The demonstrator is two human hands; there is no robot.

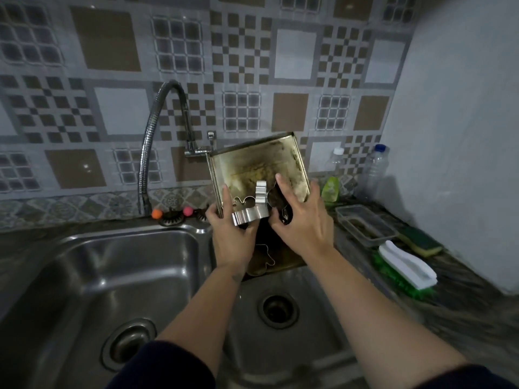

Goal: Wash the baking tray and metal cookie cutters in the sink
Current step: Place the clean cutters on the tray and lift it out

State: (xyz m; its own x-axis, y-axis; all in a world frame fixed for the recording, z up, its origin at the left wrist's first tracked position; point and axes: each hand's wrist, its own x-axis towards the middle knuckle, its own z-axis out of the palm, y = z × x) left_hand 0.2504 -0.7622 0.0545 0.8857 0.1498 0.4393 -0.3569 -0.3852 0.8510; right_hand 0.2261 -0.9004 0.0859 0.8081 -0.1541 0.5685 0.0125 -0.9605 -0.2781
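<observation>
A stained, browned baking tray [252,164] is held tilted up over the back of the right sink basin [306,332]. My left hand [233,234] grips its lower left edge, thumb on the inner face. My right hand [303,220] grips the lower right edge, thumb on the inside and fingers behind the rim. Shiny metal cookie cutters [248,216] have slid to the tray's low edge between my hands, one standing upright [261,192]. Below my hands lies a darker tray surface [286,256] with a figure-shaped cutter [262,261] on it.
A flexible faucet [157,127] arches over the divider between the two basins. The left basin [98,276] and both drains [278,307] are bare. On the right counter sit a plastic container [365,223], a sponge [421,241], a green scrub brush [407,269], a green soap bottle [330,189] and clear bottles [375,167].
</observation>
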